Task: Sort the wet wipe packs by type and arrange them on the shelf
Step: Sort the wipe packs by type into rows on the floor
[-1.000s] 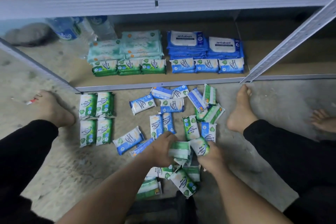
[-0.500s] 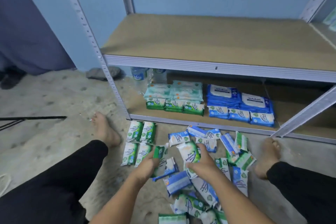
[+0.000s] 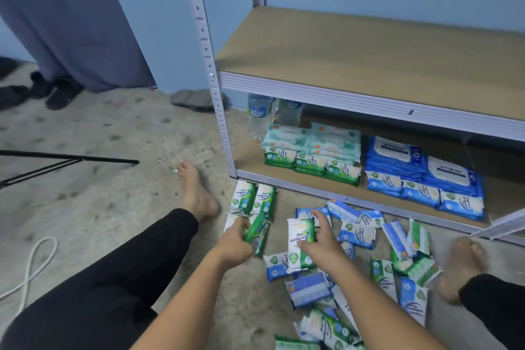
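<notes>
My left hand grips a green wipe pack on edge beside a small group of green packs laid on the floor by the shelf post. My right hand holds another green Pine Antibacterial pack upright above a loose pile of blue and green packs. On the bottom shelf green packs sit in a row in front of pale teal packs. Right of them, small blue packs lie in front of large blue packs.
Two water bottles stand at the back left of the bottom shelf. The upper shelf board is bare. My bare feet flank the pile. A black tripod leg, a white cord and dark sandals lie to the left.
The view has swung up and left. Both hands lifted from the near pile, each with a green pack, and moved forward and left toward the green group on the floor.
</notes>
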The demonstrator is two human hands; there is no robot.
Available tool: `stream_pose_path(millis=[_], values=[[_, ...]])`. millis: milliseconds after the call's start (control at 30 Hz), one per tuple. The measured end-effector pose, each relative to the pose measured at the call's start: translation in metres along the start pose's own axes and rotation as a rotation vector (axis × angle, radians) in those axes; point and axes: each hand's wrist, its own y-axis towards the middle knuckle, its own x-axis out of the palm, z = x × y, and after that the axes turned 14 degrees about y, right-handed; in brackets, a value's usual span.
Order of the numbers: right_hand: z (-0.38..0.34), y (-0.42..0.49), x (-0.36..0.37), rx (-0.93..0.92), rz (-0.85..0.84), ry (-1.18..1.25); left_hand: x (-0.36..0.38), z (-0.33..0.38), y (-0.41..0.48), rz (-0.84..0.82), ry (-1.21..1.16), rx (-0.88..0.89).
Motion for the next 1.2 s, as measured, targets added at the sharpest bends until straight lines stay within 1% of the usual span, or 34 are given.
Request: stream_pose_path(millis=[33, 100, 133, 233, 300, 367, 467, 533, 633, 767, 967, 1200], values=[[0.001, 0.003, 0.003, 0.003, -0.001, -0.010, -0.001, -0.003, 0.003, 0.085, 0.017, -0.001], [0.005, 0.012, 0.010, 0.002, 0.013, -0.015, -0.001, -0.011, 0.007, 0.244, -0.024, -0.032], [0.007, 0.016, 0.014, 0.007, 0.028, -0.002, 0.000, -0.014, 0.009, 0.288, -0.061, -0.032], [0.013, 0.029, 0.026, 0.048, 0.062, 0.056, 0.002, -0.021, 0.020, 0.346, -0.150, -0.021], [0.015, 0.038, 0.033, 0.076, 0.073, 0.066, 0.002, -0.029, 0.032, 0.349, -0.295, -0.050], [0.017, 0.047, 0.043, 0.098, 0.074, 0.070, 0.000, -0.038, 0.046, 0.357, -0.368, -0.095], [0.022, 0.062, 0.057, 0.131, 0.070, 0.058, 0.000, -0.052, 0.067, 0.389, -0.332, -0.114], [0.026, 0.075, 0.065, 0.140, 0.053, 0.066, 0.000, -0.058, 0.083, 0.357, -0.337, -0.138], [0.037, 0.096, 0.080, 0.144, 0.037, 0.077, 0.000, -0.065, 0.108, 0.268, -0.307, -0.164], [0.045, 0.119, 0.099, 0.104, 0.072, 0.102, 0.003, -0.077, 0.132, 0.186, -0.290, -0.194], [0.060, 0.148, 0.114, 0.110, 0.104, 0.089, 0.004, -0.087, 0.155, 0.174, -0.145, -0.216], [0.066, 0.162, 0.124, 0.139, 0.089, 0.145, 0.014, -0.095, 0.164, 0.188, -0.186, -0.217]])
